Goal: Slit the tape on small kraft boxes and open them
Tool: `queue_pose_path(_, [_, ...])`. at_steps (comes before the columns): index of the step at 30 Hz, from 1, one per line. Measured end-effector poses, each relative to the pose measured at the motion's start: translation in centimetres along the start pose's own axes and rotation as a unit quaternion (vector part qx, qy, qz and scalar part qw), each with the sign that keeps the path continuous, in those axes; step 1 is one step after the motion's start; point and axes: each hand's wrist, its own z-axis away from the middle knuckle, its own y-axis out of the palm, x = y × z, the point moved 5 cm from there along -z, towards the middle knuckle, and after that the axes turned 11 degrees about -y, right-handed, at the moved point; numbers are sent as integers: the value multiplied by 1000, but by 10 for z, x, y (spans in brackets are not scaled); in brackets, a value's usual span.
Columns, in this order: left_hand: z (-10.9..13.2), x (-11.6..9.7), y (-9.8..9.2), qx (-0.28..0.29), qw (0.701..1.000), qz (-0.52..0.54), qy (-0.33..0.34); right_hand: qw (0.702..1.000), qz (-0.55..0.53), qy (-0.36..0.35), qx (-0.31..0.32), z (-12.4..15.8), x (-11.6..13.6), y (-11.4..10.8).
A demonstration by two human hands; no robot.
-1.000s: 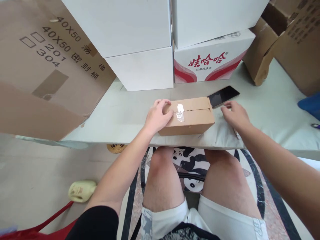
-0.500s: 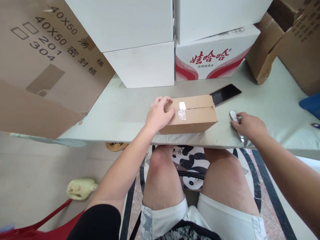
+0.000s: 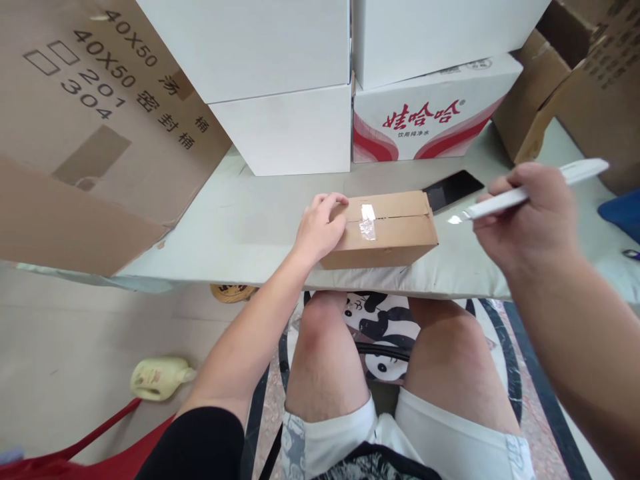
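A small brown cardboard box lies on the cloth-covered table, a strip of clear tape across its top seam. My left hand grips the box's left end, fingers curled over the top. Raised to the right of the box, my right hand is closed around a white utility knife. Its shiny tip points left toward the box, apart from it, and the handle end sticks out behind my hand.
A black phone lies just behind the box. White cartons and a red-and-white carton line the back. A large cardboard carton stands left, an opened one right. A blue object sits at the right edge.
My right hand has lifted the utility knife off the table and turned it so its tip points left. My left hand and the box stay in place.
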Motion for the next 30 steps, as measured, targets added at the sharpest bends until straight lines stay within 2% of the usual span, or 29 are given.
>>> queue_pose_path(3, [-1,4,-2,-4,999,49,-18,999,-53,-10,-10,14,6,46])
queue_pose_path(5, [-1,7,-3,-2,995,92,-30,1000,-31,-7,-1,23,3,63])
queue_pose_path(7, [-2,9,-3,1,992,121,-37,999,12,27,28,31,-8,70])
queue_pose_path(11, [-5,12,-2,-9,988,147,-41,982,77,103,141,39,-33,75])
queue_pose_path(14, [-7,12,0,-10,988,153,-36,971,97,75,204,40,-39,76])
queue_pose_path(18, [-6,11,1,-2,987,157,-37,959,137,37,245,39,-40,76])
queue_pose_path(21, [-4,11,0,-1,987,154,-44,956,140,38,256,39,-43,75])
queue_pose_path(24, [-2,9,-1,-1,988,146,-45,957,157,37,241,37,-45,73])
queue_pose_path(30, [-3,7,-1,-14,992,123,-30,944,252,23,212,39,-35,73])
